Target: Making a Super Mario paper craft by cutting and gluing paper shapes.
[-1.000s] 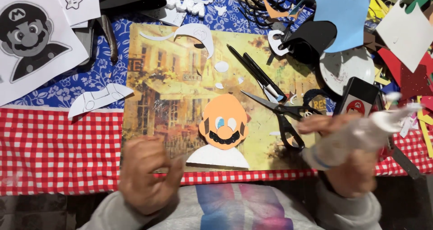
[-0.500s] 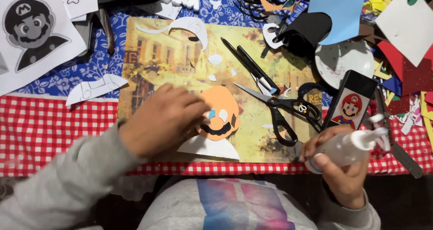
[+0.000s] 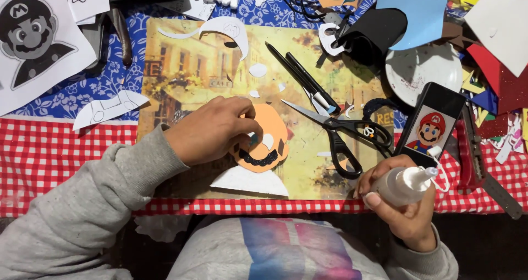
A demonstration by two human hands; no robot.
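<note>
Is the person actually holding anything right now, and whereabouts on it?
The right hand grips a clear glue bottle around its body. The left hand holds nothing; its fingers press on the orange face cutout.

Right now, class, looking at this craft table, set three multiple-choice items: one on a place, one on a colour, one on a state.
1. Where do the scissors lie?
A. on the picture mat, right of the orange face cut-out
B. on the white plate
C. in the person's lap

2. What colour is the moustache piece on the face cut-out?
A. white
B. black
C. blue

3. What is the right hand doing?
A. lying flat and empty
B. gripping the scissors
C. holding a small glue bottle

Answers:
1 A: the scissors rest on the picture mat, handles toward the phone.
2 B: the moustache piece is dark against the orange.
3 C: the fingers wrap the glue bottle, while the left hand presses on the face cut-out.
</note>
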